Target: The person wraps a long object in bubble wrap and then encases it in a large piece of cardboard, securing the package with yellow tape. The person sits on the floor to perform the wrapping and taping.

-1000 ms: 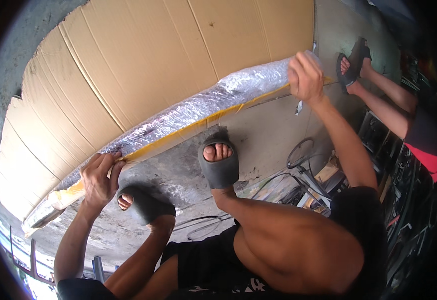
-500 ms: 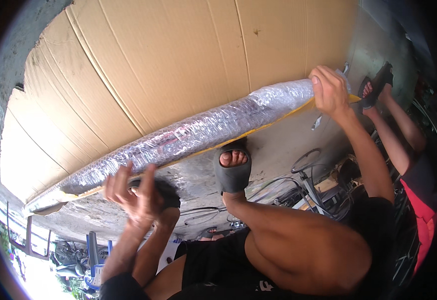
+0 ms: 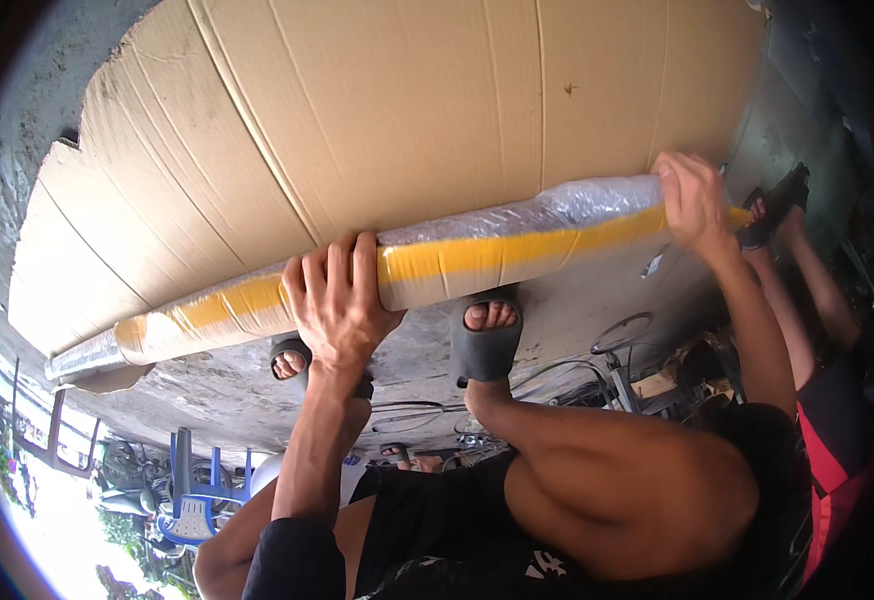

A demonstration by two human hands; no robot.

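So there's this long wrapped bundle (image 3: 517, 257) lying crosswise in front of the person, right along the near edge of a big creased cardboard sheet (image 3: 407, 120). Shiny clear plastic (image 3: 597, 200) shows along the top of it, mostly toward the right, and a yellow band (image 3: 442, 257) runs down the side facing the person. It narrows off toward the left end, where a small brown flap (image 3: 112, 380) sticks out underneath.

Right hand (image 3: 697, 205) is closed around the bundle near its right end, fingers curled over the top. Left hand (image 3: 342, 300) is around the middle, back of the hand up, fingers a bit apart and reaching over the far edge. Can't tell if that one's really gripping or just pressing, since the palm side is hidden.

Both feet are on the grey floor (image 3: 207, 385) just below the bundle, in dark sandals (image 3: 487, 345). Off to the right there's another person's legs (image 3: 777, 290), feet near the bundle's right end. Blue chair (image 3: 192, 510) down at lower left, well apart from it all.
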